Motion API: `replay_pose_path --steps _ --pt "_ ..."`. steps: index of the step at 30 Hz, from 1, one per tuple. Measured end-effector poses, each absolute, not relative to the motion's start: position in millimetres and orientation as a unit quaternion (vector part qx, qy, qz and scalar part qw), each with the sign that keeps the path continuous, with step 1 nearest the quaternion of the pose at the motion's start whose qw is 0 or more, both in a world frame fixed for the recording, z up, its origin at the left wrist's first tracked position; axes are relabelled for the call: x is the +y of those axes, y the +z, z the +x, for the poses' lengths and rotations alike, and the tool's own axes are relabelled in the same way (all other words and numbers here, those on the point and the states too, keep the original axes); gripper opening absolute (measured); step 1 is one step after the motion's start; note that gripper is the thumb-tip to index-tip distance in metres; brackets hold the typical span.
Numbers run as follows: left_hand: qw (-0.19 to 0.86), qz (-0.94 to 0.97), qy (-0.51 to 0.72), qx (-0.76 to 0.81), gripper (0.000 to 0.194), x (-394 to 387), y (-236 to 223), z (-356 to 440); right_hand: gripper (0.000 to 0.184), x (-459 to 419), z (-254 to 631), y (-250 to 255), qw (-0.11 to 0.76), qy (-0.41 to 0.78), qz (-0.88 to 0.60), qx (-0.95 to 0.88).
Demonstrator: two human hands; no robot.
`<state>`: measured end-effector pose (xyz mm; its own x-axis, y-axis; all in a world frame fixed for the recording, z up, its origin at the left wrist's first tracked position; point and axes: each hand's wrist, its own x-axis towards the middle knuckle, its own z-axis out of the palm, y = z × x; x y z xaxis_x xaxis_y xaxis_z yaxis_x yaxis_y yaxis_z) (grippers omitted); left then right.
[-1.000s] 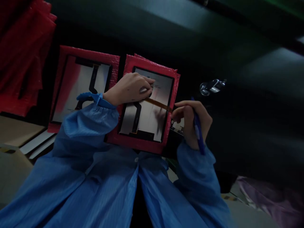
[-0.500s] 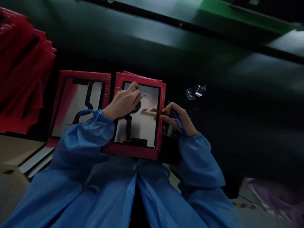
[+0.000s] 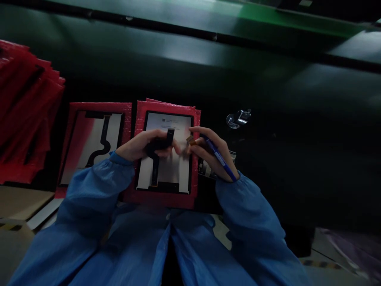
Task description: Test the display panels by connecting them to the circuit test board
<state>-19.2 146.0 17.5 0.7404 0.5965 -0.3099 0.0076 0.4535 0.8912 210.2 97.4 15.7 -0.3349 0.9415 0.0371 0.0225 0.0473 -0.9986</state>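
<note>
A display panel lies face down, its pale back up, on red bubble-wrap bags in front of me. My left hand is over the panel's left side, fingers closed around its black flex cable, whose end is lifted off the panel. At the panel's right edge, my right hand pinches a short amber ribbon cable with its tip toward the black one. A small gap shows between the two ends. A blue pen is also tucked in my right hand.
Left of it, a second panel with a black cable rests on red bubble wrap. Many red bags are piled at far left. A small circuit board lies partly under my right hand. A shiny clear object stands farther right.
My left hand has turned and raised the black cable's end. The amber ribbon cable in my right hand has tilted up and moved nearer my left fingers. The view has shifted slightly.
</note>
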Motion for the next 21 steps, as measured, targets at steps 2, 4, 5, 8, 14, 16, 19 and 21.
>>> replay_pose_path --steps 2,4,5,8,14,16,19,21 --pt "0.799 0.485 0.19 0.301 0.034 145 20 -19 0.021 95 211 16 0.4 0.556 -0.419 -0.596" --pt "0.795 0.475 0.201 0.319 0.029 143 23 -18 0.023 94 211 16 0.393 0.552 -0.433 -0.595" --pt "0.789 0.471 0.211 0.333 0.029 142 24 -17 0.026 93 211 16 0.389 0.547 -0.441 -0.596" --pt "0.753 0.484 0.258 0.364 0.026 137 25 -12 0.031 91 209 17 0.376 0.527 -0.457 -0.61" --pt "0.621 0.593 0.32 0.4 0.019 125 24 -3 0.031 91 208 20 0.357 0.525 -0.456 -0.624" --pt "0.592 0.619 0.322 0.404 0.019 123 24 -2 0.028 90 208 20 0.353 0.525 -0.454 -0.627" --pt "0.575 0.637 0.324 0.398 0.021 123 24 0 0.029 90 208 20 0.342 0.521 -0.456 -0.635" --pt "0.575 0.643 0.319 0.392 0.022 123 25 1 0.031 90 207 20 0.336 0.513 -0.461 -0.642"
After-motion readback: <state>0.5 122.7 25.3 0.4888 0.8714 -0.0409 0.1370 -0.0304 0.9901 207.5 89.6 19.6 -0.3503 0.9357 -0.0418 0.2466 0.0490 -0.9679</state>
